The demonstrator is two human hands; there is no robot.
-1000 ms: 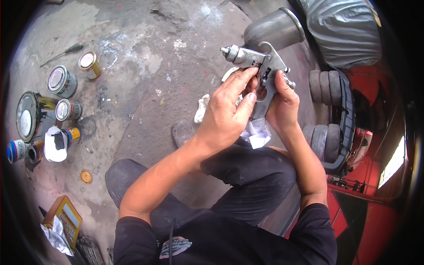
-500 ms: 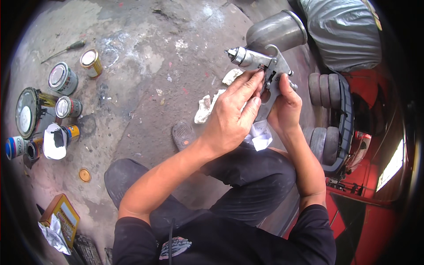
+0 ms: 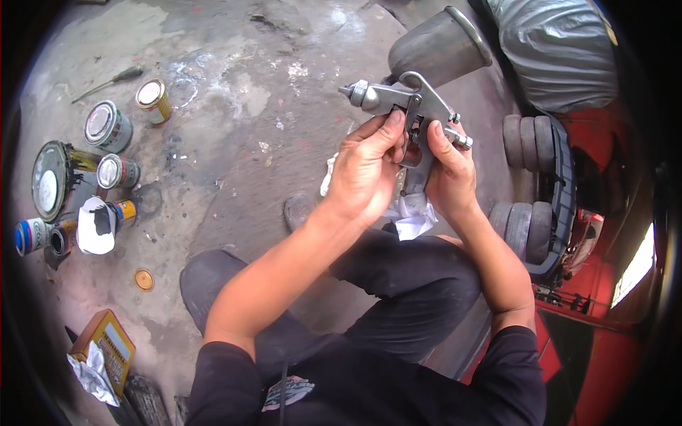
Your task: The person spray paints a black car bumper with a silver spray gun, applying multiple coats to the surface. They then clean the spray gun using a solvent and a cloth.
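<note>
spray gun point(image 3: 387, 98) now farther left, left fingers point(image 3: 387, 133) in a pinch at its trigger point(image 3: 412, 113), right fingers point(image 3: 446, 148) around its handle point(image 3: 416, 175)

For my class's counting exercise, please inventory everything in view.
Spray gun: one, silver, upper centre
Cup: one, grey, on spray gun
Cans: seven, mixed, left
Screwdriver: one, dark, upper left
Lid: one, orange, left
Box: one, yellow, lower left
Crumpled sheet: one, silver, against box
Scraps: several, white, centre and left
Tyre-like rolls: six, grey, right
Cover: one, silver, upper right
Bodywork: uncounted, red, right
Hands: two, bare, on spray gun
Legs: two, dark trousers, below
</note>
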